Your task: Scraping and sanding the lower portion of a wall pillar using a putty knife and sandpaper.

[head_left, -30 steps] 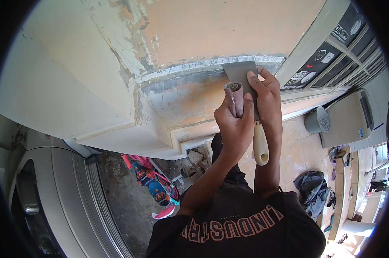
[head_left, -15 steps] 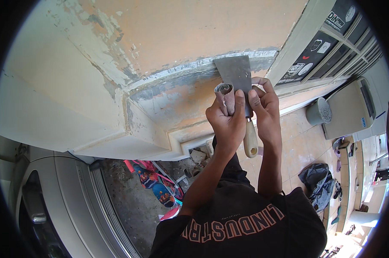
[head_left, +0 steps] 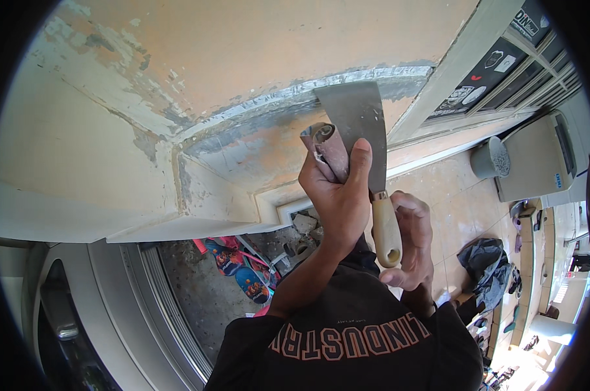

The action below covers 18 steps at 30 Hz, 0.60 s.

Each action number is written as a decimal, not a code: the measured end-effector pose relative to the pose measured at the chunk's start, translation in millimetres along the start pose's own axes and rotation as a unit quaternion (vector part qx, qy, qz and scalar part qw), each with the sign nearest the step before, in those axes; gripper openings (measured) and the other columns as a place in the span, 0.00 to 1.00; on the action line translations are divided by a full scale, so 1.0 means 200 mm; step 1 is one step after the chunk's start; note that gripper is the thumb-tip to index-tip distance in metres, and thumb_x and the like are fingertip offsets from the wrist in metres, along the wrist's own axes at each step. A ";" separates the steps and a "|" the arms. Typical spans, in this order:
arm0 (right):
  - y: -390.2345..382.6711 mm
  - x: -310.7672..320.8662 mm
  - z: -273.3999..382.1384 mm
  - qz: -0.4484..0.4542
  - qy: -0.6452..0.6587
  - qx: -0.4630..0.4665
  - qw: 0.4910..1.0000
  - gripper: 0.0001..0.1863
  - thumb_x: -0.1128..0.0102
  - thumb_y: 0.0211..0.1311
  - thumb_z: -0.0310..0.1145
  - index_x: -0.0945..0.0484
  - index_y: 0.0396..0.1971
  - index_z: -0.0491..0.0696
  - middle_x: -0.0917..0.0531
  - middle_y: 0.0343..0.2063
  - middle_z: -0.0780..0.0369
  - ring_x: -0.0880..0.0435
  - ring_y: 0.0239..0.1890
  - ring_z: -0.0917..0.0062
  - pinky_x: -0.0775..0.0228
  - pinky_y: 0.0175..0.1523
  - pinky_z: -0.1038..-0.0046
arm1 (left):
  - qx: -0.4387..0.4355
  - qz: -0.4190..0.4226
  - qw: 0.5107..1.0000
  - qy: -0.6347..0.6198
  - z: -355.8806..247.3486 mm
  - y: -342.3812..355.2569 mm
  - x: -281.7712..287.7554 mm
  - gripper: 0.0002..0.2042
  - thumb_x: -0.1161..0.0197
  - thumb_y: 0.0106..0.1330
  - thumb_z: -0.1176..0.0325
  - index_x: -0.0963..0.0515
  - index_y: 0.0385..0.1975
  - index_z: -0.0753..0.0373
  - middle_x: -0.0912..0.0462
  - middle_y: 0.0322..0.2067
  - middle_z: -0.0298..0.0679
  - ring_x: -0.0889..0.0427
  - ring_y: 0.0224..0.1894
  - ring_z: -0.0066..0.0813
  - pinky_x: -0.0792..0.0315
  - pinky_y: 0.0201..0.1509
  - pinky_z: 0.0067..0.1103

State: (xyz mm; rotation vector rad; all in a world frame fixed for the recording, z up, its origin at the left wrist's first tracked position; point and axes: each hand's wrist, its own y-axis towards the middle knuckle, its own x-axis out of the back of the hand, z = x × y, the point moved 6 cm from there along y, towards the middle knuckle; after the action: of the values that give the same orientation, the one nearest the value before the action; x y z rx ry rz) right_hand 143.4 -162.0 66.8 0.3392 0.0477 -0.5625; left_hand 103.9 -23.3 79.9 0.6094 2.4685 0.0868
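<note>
My left hand [head_left: 342, 207] is closed around a rolled piece of brownish sandpaper [head_left: 334, 155]. Its thumb also presses on the grey metal blade of a wide putty knife [head_left: 355, 107], whose tip points up toward the wall. The knife's pale wooden handle [head_left: 387, 225] hangs down to the right of that hand. Close beside the handle is my right hand [head_left: 417, 238], fingers bent and apart from the thumb, cupped around its right side without a visible grip.
Ahead stands a peach wall [head_left: 262, 52] with peeling paint and a scraped ledge [head_left: 243, 140]. A paned window [head_left: 497, 78] and a grey bucket [head_left: 489, 158] are at the right. A dark plastic bag [head_left: 485, 270] lies on the tiles. At lower left is a silver car [head_left: 93, 287].
My right hand has let go of the blade and moved down beside the handle. The putty knife has shifted slightly lower, still held in my left hand with the sandpaper.
</note>
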 end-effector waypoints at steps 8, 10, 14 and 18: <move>0.14 -0.14 0.19 -0.095 -0.344 0.385 0.851 0.09 0.31 0.50 0.35 0.20 0.29 0.47 0.23 0.36 0.56 0.22 0.40 0.65 0.26 0.44 0.63 | 0.086 -0.062 0.993 -0.047 -0.03 0.08 0.02 0.06 0.36 0.63 0.73 0.26 0.30 0.65 0.24 0.26 0.30 0.28 0.26 0.13 0.34 0.28 0.14; 0.19 -0.14 0.21 -0.032 -0.218 0.377 0.899 0.14 0.37 0.59 0.41 0.28 0.25 0.48 0.23 0.26 0.60 0.20 0.32 0.65 0.28 0.40 0.64 | 0.121 -0.053 0.990 -0.059 -0.04 0.10 0.03 0.06 0.35 0.63 0.71 0.25 0.34 0.65 0.22 0.29 0.31 0.25 0.30 0.15 0.32 0.33 0.15; 0.24 -0.20 0.25 -0.011 -0.160 0.436 0.886 0.14 0.38 0.60 0.35 0.33 0.22 0.47 0.25 0.19 0.62 0.22 0.22 0.70 0.31 0.33 0.64 | 0.135 -0.037 0.989 -0.048 -0.07 0.12 0.01 0.07 0.34 0.63 0.69 0.25 0.30 0.63 0.25 0.22 0.28 0.30 0.18 0.12 0.39 0.18 0.14; 0.24 -0.22 0.19 0.000 -0.166 0.442 0.882 0.14 0.39 0.59 0.31 0.35 0.21 0.46 0.26 0.16 0.61 0.25 0.19 0.70 0.34 0.31 0.64 | 0.132 -0.016 0.991 -0.015 -0.07 0.13 0.06 0.08 0.33 0.63 0.67 0.25 0.28 0.62 0.25 0.20 0.27 0.33 0.13 0.11 0.45 0.12 0.13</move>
State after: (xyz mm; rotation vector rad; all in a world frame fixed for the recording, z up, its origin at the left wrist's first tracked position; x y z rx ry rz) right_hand 130.2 -115.3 123.7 1.1279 -0.5622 -0.6117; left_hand 98.3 6.1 89.8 0.6761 2.4788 -0.2639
